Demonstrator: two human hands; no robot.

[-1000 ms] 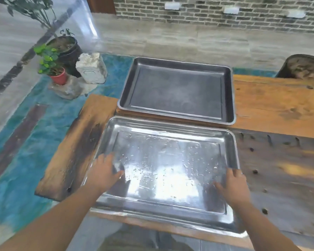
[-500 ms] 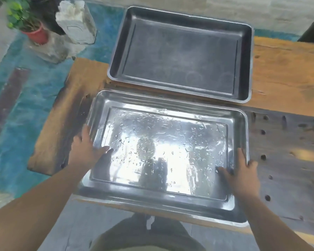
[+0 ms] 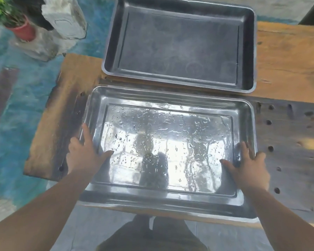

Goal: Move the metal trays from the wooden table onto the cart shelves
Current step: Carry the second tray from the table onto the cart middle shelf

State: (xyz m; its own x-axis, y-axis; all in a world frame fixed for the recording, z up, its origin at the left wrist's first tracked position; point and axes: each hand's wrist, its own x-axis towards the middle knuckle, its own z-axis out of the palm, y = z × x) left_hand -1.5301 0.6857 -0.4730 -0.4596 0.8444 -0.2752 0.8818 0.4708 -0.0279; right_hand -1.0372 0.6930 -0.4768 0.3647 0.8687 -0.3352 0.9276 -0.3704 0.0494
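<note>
Both hands gripped the near tray [image 3: 169, 149] at its short ends. Left hand [image 3: 84, 156] at 9 o'clock of it: thumb lay inside on the wet floor, pointing toward 3, fingers stretched along the outer rim toward 12. Right hand [image 3: 250, 169] at 3 o'clock: thumb inside, pointing toward 9, fingers wrapped over the rim and outer edge. Each hand half-closed, pinching the rim between thumb and fingers. Could not tell whether the tray was lifted clear of the table [image 3: 288, 57] or sat on it.

Near tray shiny, beaded with water drops, reflecting bright light. Its 6 o'clock edge overhung the table's near edge, above the person's dark trousers [image 3: 152, 236].

Far tray [image 3: 179, 44] lay at 12 o'clock of the near one, just apart from it, dull grey and dry-looking, flat on the table, its left end reaching past the table's corner.

Table wood orange toward 1 o'clock, grey and drilled with holes [image 3: 270, 148] at 3 o'clock, scorched dark at 9 o'clock.

On the floor at 10–11 o'clock: a plant in a red pot [image 3: 22, 30] and a pale stone block [image 3: 65, 20], well apart from the trays.
</note>
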